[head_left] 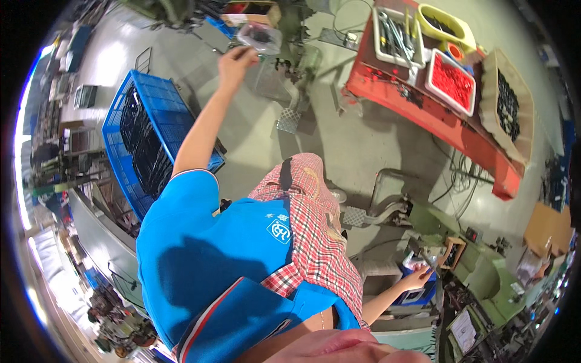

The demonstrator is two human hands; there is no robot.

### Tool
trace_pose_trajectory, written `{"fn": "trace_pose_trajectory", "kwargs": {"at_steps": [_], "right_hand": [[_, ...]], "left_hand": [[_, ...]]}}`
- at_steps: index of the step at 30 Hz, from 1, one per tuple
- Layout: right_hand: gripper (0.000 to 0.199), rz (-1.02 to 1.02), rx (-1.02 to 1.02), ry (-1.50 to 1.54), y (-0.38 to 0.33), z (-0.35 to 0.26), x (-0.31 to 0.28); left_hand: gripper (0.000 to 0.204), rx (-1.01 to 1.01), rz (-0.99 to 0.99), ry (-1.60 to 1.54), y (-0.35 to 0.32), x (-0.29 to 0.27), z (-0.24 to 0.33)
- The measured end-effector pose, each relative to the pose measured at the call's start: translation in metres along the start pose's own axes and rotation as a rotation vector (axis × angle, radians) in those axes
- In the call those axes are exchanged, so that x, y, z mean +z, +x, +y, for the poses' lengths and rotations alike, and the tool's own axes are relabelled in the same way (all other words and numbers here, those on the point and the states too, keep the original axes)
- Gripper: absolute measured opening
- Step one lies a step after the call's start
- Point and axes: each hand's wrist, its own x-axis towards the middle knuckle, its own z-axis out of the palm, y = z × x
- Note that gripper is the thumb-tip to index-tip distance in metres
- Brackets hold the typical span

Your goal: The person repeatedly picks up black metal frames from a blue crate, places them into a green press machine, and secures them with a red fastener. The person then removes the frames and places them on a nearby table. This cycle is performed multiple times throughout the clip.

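Observation:
My left hand (236, 65) is stretched far out, its fingers curled together beside a container lined with a clear plastic bag (259, 39). Dark small parts lie inside that bag. Whatever the fingers hold, if anything, is too small to make out. Down at the right, my right hand (416, 278) is over a blue box (425, 293), close to some clear plastic (415, 261). Its fingers are drawn together around something thin that I cannot identify. A small wooden box (452, 253) with dark contents stands just beyond this hand, at the green machine (484, 278).
A blue crate (158, 100) of long black parts stands at the left. On a red table (417, 115) are a white tray of tools (380, 53), a white tray of red pieces (451, 83), a yellow container (466, 37) and a beige bin (489, 91). Foot pedals (289, 120) and cables (463, 181) lie on the floor.

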Motion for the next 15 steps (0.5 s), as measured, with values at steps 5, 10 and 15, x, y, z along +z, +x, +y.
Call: {"fn": "trace_pose_trajectory", "kwargs": {"at_steps": [5, 10, 15], "right_hand": [[0.045, -0.057, 0.049, 0.045, -0.029, 0.021, 0.021], [0.038, -0.169, 0.193, 0.044, -0.092, 0.02, 0.014], [0.035, -0.106, 0.323, 0.137, -0.142, 0.008, -0.005]], "left_hand": [[0.021, 0.018, 0.451, -0.22, 0.059, -0.117, -0.009], [0.024, 0.027, 0.266, -0.188, 0.114, -0.146, -0.062], [0.048, -0.081, -0.173, -0.059, 0.197, -0.239, -0.136]]}}
